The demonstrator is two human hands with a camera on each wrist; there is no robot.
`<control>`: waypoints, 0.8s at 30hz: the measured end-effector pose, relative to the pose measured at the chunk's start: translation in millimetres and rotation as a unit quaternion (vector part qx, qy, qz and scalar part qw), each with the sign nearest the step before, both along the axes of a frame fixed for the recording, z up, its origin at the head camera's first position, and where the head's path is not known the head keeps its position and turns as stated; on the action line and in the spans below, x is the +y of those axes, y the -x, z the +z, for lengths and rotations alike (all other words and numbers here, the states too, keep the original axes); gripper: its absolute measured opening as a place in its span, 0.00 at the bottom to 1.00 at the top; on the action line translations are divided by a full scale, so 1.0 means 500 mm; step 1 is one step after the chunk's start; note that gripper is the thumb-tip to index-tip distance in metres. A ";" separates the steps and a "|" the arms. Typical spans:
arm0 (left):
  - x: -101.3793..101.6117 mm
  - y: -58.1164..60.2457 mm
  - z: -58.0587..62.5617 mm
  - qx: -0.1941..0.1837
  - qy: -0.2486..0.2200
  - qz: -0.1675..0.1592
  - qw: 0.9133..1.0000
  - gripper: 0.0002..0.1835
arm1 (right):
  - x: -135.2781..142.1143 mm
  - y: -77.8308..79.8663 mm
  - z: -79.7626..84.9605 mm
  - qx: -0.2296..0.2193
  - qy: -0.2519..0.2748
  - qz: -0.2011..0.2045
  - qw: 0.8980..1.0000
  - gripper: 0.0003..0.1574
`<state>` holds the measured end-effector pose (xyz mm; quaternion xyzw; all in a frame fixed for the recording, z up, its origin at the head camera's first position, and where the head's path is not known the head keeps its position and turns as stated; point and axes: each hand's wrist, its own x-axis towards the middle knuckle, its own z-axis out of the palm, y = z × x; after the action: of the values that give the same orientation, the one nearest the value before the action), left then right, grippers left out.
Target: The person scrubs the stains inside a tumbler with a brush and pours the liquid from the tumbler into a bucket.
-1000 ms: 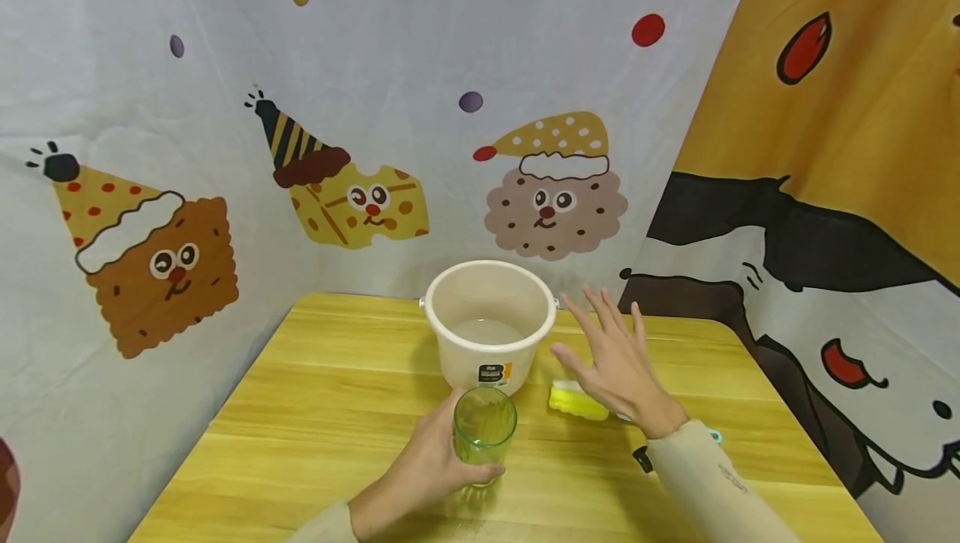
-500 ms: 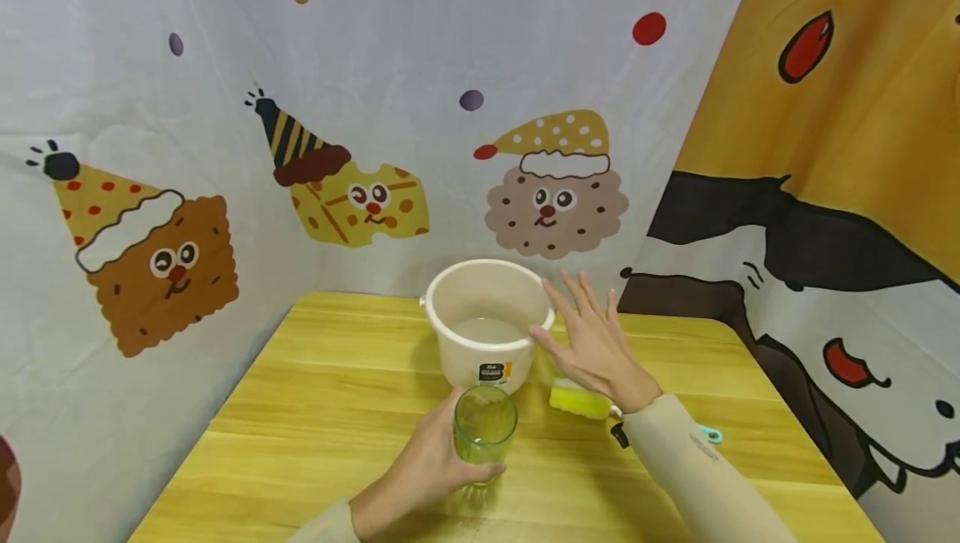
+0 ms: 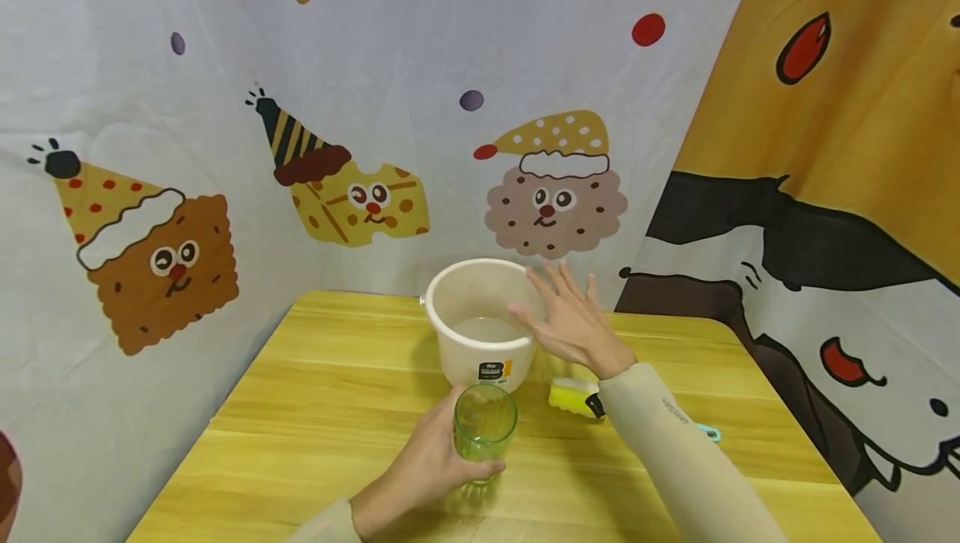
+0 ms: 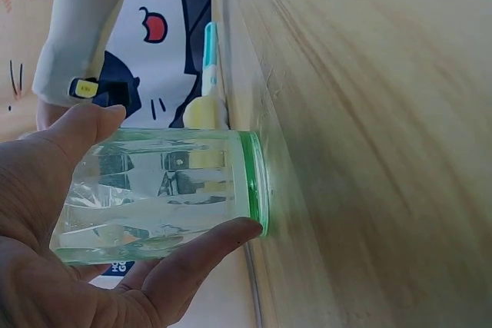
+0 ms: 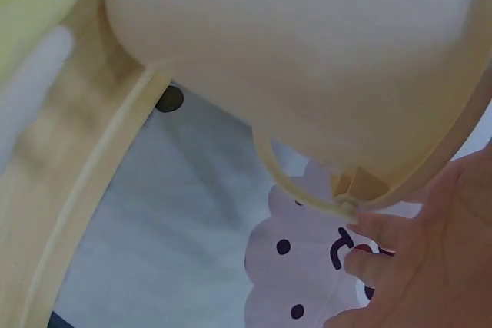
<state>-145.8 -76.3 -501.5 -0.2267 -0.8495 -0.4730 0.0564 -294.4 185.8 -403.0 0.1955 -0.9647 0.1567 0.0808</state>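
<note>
My left hand (image 3: pixel 427 460) grips a clear green-tinted glass (image 3: pixel 486 422), thumb and fingers around its side. In the left wrist view the glass (image 4: pixel 154 197) stands with its base right at the tabletop, the thumb and a finger on opposite sides. My right hand (image 3: pixel 576 326) has its fingers spread at the right side of a cream plastic bucket (image 3: pixel 468 360), overlapping the rim in the head view. From the right wrist, fingertips show right at the bucket's rim, close to the pivot of its handle (image 5: pixel 288 182). Some water shows inside the bucket.
A sponge brush with a yellow and white head (image 3: pixel 567 397) and a turquoise handle end (image 3: pixel 708 432) lies right of the bucket, partly hidden by the right sleeve. The wooden table (image 3: pixel 322 410) meets a cartoon-printed cloth (image 3: pixel 390 93) behind.
My right hand has moved left and slightly away from me, from beside the bucket to over its right rim. The left hand and the glass have stayed in place.
</note>
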 end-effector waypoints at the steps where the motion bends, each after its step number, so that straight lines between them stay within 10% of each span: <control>1: 0.000 -0.001 0.000 0.000 0.001 0.000 1.000 0.54 | -0.003 0.001 0.001 -0.009 0.001 0.000 1.000 0.63; 24: -0.003 -0.002 0.004 -0.017 0.004 -0.004 1.000 0.53 | -0.012 0.007 -0.007 -0.037 0.007 0.002 0.999 0.64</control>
<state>-144.7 -77.9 -499.3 -0.2228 -0.8512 -0.4736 0.0393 -297.9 179.6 -406.6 0.1907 -0.9656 0.1705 0.0461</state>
